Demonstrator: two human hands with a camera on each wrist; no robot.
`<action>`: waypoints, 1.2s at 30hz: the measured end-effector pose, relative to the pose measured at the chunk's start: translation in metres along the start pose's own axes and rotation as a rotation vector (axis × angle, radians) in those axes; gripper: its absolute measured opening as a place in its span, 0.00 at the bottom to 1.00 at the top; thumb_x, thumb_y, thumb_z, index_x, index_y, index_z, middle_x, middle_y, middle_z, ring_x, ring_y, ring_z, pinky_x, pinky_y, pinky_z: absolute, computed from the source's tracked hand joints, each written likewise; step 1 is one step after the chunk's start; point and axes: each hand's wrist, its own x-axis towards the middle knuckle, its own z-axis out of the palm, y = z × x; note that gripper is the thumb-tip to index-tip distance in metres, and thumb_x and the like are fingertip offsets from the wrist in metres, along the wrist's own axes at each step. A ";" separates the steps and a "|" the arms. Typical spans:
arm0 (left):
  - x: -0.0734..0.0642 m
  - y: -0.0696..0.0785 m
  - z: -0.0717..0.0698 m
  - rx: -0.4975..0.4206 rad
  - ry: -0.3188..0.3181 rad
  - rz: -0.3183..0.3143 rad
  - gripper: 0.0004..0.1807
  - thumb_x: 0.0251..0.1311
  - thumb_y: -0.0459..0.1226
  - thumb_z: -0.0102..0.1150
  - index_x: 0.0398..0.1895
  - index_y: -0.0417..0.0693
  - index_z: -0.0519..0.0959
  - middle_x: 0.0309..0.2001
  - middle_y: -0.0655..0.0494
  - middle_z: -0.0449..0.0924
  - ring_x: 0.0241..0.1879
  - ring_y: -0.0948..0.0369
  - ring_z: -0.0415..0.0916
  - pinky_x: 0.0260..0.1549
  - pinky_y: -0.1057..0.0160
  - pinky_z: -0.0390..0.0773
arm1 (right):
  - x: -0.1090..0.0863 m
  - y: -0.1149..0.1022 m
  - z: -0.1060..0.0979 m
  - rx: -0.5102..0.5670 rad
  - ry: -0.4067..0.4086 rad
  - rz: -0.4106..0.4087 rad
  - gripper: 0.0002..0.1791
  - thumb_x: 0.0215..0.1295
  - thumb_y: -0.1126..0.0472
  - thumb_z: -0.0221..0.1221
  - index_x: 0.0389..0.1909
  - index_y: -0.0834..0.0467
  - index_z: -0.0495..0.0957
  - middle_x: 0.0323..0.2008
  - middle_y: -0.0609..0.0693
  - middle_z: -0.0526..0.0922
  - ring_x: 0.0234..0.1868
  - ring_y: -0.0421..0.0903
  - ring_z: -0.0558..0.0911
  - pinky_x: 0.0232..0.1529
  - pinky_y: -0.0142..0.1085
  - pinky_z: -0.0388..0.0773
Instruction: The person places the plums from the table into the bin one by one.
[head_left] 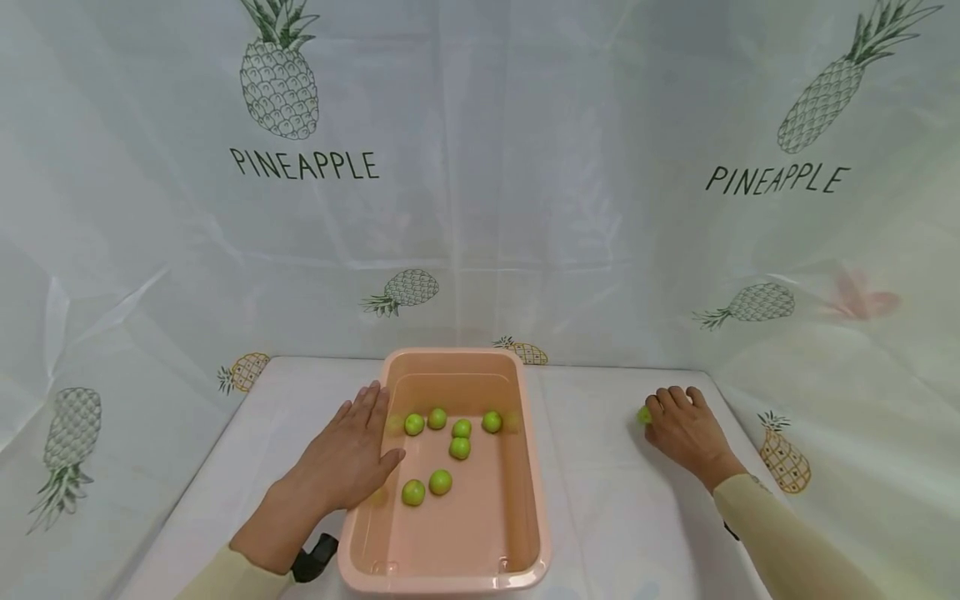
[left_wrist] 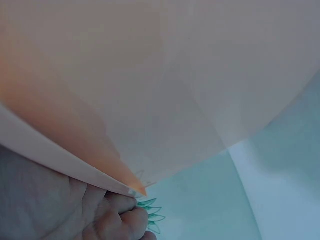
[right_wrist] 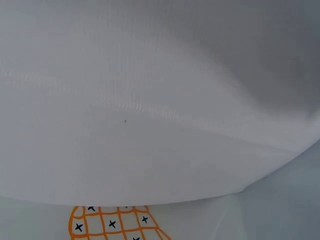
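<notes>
A pink plastic bin (head_left: pixel 471 533) sits on the table with several small, round, lime-like green fruits (head_left: pixel 440 482) scattered on its floor. My left hand (head_left: pixel 347 454) rests along the bin's left rim, fingers straight and thumb reaching over the edge. In the left wrist view, that palm (left_wrist: pixel 45 200) lies against the pink rim (left_wrist: pixel 70 170). Out to the right, my right hand (head_left: pixel 686 429) pinches one more green fruit (head_left: pixel 644 415), mostly hidden by curled fingers, low over the tabletop. Neither this hand nor its fruit appears in the right wrist view.
A white cloth (head_left: pixel 592 483) covers the table, whose back edge runs just behind the bin. Pale curtains (head_left: pixel 525 208) printed with pineapples hang behind and at both sides. The right wrist view shows white cloth (right_wrist: pixel 125 150) and an orange pineapple print (right_wrist: pixel 117 222).
</notes>
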 end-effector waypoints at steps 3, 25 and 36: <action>0.000 0.000 0.001 0.000 0.000 0.001 0.47 0.65 0.53 0.55 0.73 0.28 0.52 0.73 0.32 0.48 0.72 0.41 0.48 0.68 0.42 0.53 | -0.001 0.007 -0.002 -0.011 0.011 0.021 0.26 0.67 0.47 0.38 0.38 0.69 0.68 0.31 0.61 0.68 0.34 0.61 0.68 0.38 0.56 0.67; 0.001 -0.002 0.001 0.057 0.008 0.007 0.45 0.67 0.55 0.50 0.73 0.29 0.53 0.73 0.33 0.49 0.73 0.41 0.48 0.68 0.42 0.52 | 0.034 -0.013 -0.015 0.050 0.063 0.066 0.25 0.67 0.46 0.41 0.39 0.67 0.69 0.33 0.61 0.70 0.38 0.62 0.70 0.43 0.57 0.68; 0.000 0.000 -0.001 0.074 -0.002 -0.001 0.44 0.68 0.54 0.50 0.73 0.29 0.54 0.73 0.33 0.49 0.73 0.41 0.47 0.69 0.43 0.51 | 0.068 -0.041 -0.023 0.089 0.175 0.069 0.23 0.62 0.47 0.44 0.36 0.65 0.71 0.33 0.59 0.72 0.37 0.61 0.73 0.41 0.57 0.70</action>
